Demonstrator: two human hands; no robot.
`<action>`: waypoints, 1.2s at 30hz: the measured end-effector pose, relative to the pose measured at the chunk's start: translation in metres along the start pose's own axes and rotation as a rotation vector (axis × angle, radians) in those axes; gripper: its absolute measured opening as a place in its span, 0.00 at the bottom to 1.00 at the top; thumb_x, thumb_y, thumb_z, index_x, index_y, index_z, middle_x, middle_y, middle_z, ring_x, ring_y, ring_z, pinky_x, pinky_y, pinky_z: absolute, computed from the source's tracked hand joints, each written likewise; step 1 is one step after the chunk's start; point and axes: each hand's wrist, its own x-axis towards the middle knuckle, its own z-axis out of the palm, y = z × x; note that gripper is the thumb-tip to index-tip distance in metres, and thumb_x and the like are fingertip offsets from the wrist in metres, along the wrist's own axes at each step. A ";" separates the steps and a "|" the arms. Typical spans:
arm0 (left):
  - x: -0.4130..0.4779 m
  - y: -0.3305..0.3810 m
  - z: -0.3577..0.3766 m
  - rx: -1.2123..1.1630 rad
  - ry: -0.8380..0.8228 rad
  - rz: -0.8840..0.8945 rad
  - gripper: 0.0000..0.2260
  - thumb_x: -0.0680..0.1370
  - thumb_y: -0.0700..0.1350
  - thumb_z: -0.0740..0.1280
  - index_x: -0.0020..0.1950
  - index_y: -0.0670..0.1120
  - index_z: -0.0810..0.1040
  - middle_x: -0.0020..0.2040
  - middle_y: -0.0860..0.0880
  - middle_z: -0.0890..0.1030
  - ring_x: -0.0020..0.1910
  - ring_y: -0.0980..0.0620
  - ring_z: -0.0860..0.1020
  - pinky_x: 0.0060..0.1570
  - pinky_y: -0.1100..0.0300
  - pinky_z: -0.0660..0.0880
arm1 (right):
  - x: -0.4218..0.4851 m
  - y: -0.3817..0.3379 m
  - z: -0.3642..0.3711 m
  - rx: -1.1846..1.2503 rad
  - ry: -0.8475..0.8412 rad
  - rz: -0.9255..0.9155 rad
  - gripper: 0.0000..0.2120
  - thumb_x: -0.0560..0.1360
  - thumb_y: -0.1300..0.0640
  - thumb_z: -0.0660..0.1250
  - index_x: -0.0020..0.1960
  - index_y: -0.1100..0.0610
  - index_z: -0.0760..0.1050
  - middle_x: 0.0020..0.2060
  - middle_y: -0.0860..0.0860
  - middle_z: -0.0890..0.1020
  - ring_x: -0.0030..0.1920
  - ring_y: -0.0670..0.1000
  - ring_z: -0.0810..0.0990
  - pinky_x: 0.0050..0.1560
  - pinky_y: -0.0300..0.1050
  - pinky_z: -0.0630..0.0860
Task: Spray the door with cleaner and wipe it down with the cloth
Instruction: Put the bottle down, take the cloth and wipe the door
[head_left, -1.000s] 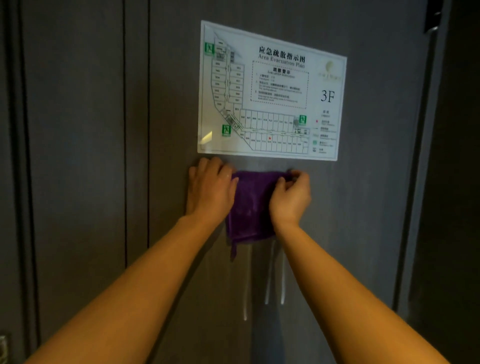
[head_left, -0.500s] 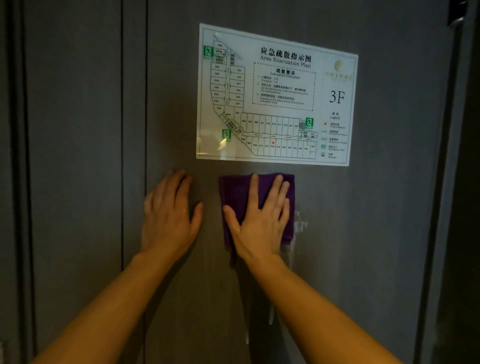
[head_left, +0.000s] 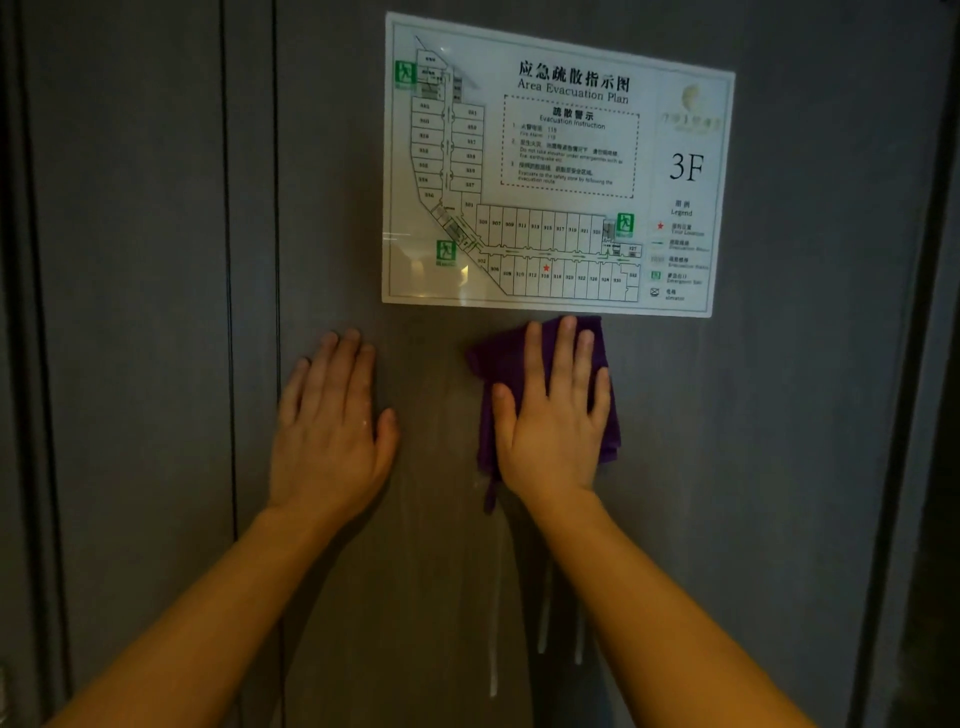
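Note:
The dark grey door fills the view. My right hand lies flat with fingers spread on a purple cloth, pressing it against the door just under a white evacuation plan sign. My left hand rests flat and bare on the door to the left of the cloth, holding nothing. Pale drips of cleaner run down the door below the cloth. No spray bottle is in view.
The door frame with vertical grooves runs down the left side. The door's right edge meets a darker strip at the far right.
Both hands first pinched the cloth together; my left hand then let go and moved left onto the door. My right hand flattened on the cloth and slid it up against the sign's lower edge.

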 end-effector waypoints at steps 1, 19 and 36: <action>-0.002 0.000 0.000 0.017 -0.010 0.008 0.32 0.81 0.55 0.57 0.82 0.42 0.57 0.82 0.42 0.60 0.83 0.47 0.51 0.81 0.53 0.39 | 0.001 0.005 0.000 0.000 0.008 0.026 0.33 0.83 0.38 0.47 0.84 0.50 0.44 0.84 0.55 0.45 0.83 0.56 0.43 0.81 0.60 0.46; -0.034 0.012 0.009 0.055 -0.074 -0.003 0.34 0.82 0.55 0.54 0.83 0.40 0.51 0.84 0.41 0.51 0.84 0.45 0.46 0.81 0.47 0.40 | 0.022 0.009 -0.012 0.180 0.019 0.426 0.31 0.84 0.40 0.44 0.84 0.47 0.40 0.84 0.50 0.44 0.83 0.53 0.41 0.80 0.64 0.46; -0.049 0.034 0.018 0.027 -0.052 -0.079 0.36 0.79 0.54 0.56 0.82 0.38 0.51 0.83 0.38 0.53 0.83 0.46 0.41 0.81 0.47 0.36 | -0.039 0.018 0.007 0.000 -0.058 -0.193 0.34 0.81 0.36 0.53 0.83 0.41 0.46 0.84 0.52 0.44 0.83 0.56 0.44 0.79 0.63 0.45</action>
